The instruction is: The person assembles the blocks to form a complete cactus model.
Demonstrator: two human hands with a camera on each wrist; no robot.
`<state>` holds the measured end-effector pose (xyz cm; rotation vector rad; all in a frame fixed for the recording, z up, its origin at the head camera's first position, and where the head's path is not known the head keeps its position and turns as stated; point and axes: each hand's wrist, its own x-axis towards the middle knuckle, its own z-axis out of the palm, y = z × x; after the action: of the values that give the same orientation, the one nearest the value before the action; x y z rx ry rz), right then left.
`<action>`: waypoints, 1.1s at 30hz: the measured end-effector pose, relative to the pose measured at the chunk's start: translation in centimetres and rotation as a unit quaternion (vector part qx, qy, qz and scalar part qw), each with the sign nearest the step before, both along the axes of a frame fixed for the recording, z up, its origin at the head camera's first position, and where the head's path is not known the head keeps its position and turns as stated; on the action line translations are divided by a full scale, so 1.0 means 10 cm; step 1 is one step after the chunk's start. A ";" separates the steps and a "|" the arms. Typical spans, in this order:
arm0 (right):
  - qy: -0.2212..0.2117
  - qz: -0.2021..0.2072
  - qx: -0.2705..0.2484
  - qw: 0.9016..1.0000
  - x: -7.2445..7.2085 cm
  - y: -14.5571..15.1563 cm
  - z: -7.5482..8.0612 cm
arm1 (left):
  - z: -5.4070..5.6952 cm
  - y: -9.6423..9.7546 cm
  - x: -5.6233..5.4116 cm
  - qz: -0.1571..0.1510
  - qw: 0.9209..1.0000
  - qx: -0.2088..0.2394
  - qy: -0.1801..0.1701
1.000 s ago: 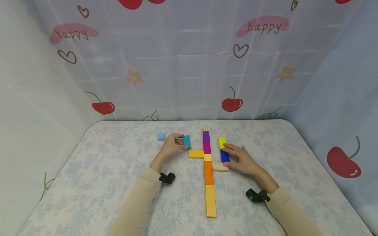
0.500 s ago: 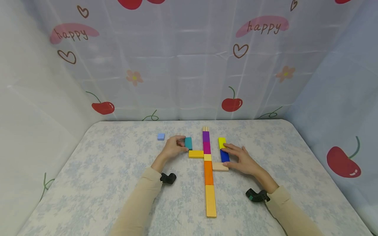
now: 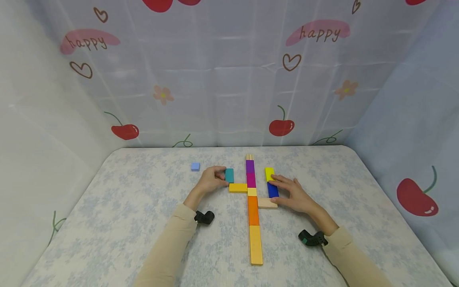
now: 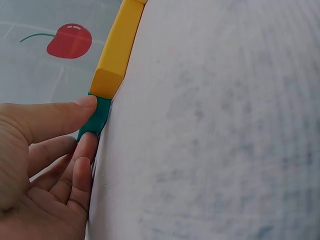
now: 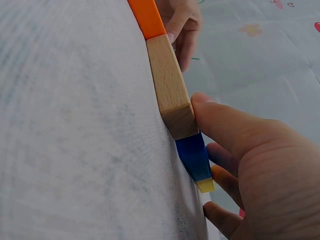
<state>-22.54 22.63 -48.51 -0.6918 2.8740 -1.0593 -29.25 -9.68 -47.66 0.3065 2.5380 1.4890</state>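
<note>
Between the thumb and fingers of my left hand is a teal block, pinched from its left side. Its near end meets the left tip of an amber block. That amber block juts leftward from the central column, whose middle holds an orange block. Across the column, my right hand rests its relaxed fingers on a blue block and a yellow block laid end to end. In the right wrist view its thumb touches the corner of a plain wooden block.
Purple and magenta blocks form the column's far part, with thin pale sticks beyond. A long amber block ends it nearest me. A light blue block lies left of my left hand. Printed curtains stand behind the table.
My left hand has brought the teal block slightly right and nearer, straightening it against the amber block. The right hand has stayed still.
</note>
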 end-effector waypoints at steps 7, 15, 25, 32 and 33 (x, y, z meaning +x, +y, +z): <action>0.001 0.003 -0.003 1.000 0.00 0.00 0.00 | 0.01 -0.01 0.01 -0.013 1.000 0.012 -0.001; 0.004 0.005 -0.005 1.000 0.00 0.00 0.00 | -0.01 0.00 0.01 -0.006 1.000 0.006 -0.001; 0.006 0.010 -0.006 1.000 0.00 0.01 0.00 | -0.04 -0.01 0.00 -0.009 1.000 0.010 -0.004; 0.005 0.010 -0.006 1.000 0.01 0.01 0.01 | 0.00 -0.04 0.02 -0.015 1.000 0.003 -0.003; 0.005 0.010 -0.005 1.000 0.00 0.01 0.00 | 0.02 -0.04 0.03 -0.015 1.000 0.001 -0.002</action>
<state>-22.50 22.70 -48.46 -0.7276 2.8656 -1.0722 -28.98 -10.12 -47.50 0.3399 2.5180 1.4797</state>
